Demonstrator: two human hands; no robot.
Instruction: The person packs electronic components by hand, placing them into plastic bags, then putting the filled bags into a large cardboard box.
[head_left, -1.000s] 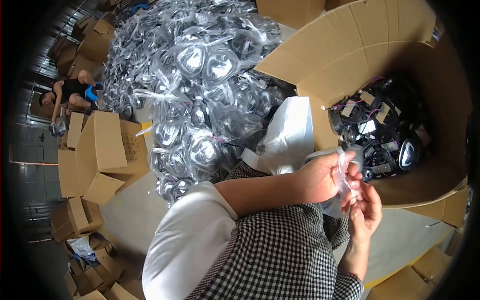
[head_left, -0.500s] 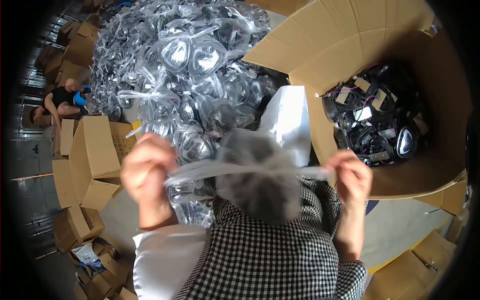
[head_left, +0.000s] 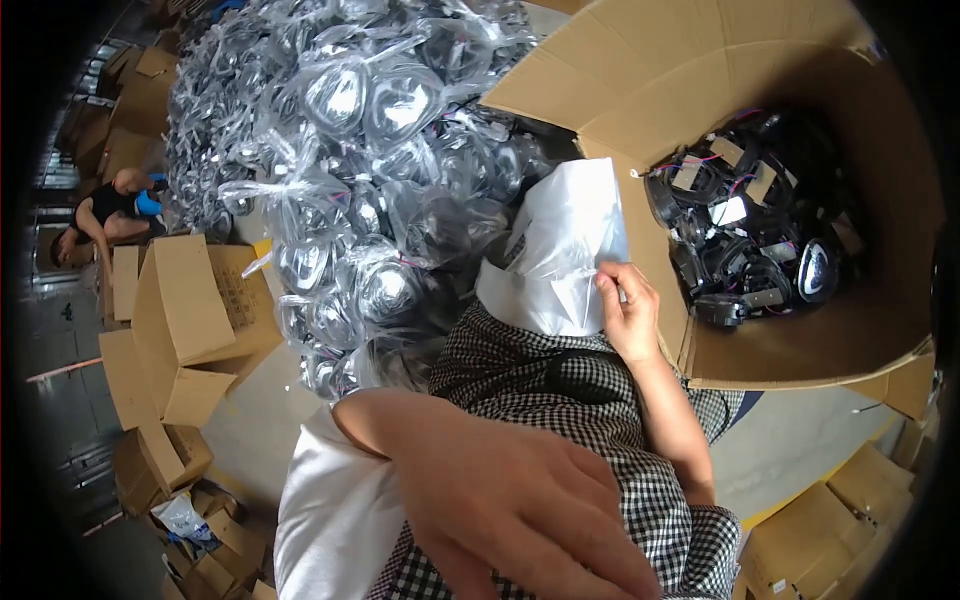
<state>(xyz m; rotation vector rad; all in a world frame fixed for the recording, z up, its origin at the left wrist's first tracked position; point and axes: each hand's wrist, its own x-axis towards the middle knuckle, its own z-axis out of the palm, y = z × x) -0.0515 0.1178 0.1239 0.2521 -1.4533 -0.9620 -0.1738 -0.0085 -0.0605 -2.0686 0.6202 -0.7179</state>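
My right hand [head_left: 630, 310] pinches the right edge of a stack of white, shiny plastic bags [head_left: 550, 250], between the pile and the big carton. Low in front of my body is my left hand [head_left: 520, 500], back upward, fingers stretched to the lower right. It hangs over my checked clothing with nothing visible in it; its thumb side is hidden. Ahead and to the left lies a large heap of clear knotted plastic bags [head_left: 405, 100] with dark, rounded parts inside. Loose black parts with wires and tags [head_left: 760, 220] fill the bottom of the open cardboard carton [head_left: 800, 370] at right.
Open cardboard boxes [head_left: 190, 310] stand at left, with more boxes and loose packaging [head_left: 200, 540] below them. Another person [head_left: 115, 215] crouches at far left beside the heap. Flat cardboard [head_left: 820, 540] lies at lower right near a yellow floor line.
The clear bag stretched between both hands has left them. My right hand has moved left and up onto the white bags; the left has come down and right across my body.
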